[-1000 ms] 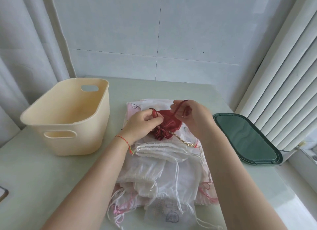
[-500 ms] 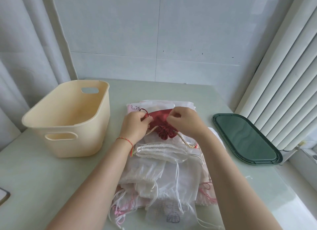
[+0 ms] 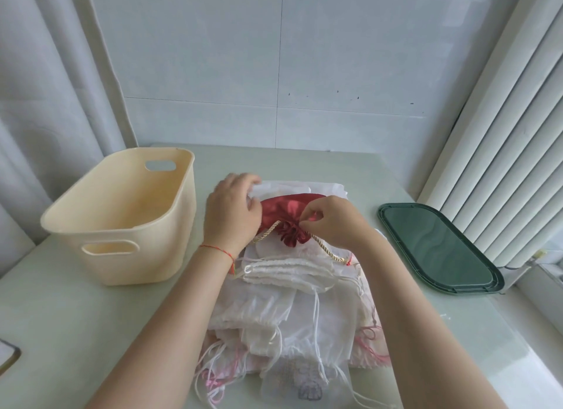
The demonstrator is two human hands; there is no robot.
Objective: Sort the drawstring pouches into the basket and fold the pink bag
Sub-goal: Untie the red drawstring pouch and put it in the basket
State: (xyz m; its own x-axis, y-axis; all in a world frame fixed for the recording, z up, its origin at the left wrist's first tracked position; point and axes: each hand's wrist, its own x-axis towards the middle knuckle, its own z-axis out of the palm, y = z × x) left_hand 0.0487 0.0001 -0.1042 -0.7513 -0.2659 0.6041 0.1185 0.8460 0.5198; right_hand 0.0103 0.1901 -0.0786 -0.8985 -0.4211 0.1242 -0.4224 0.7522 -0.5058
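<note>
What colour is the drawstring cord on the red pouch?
Pale gold: the twisted cord runs out of the red pouch; head view.

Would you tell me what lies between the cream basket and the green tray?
In the head view, the pouch pile, both hands on the red pouch, lies between basket and tray.

Both bare forearms reach forward side by side. The left hand (image 3: 232, 213) lies palm-down, fingers spread flat. The right hand (image 3: 330, 221) is curled, thumb and forefinger pinched together, wrist slightly raised.
</note>
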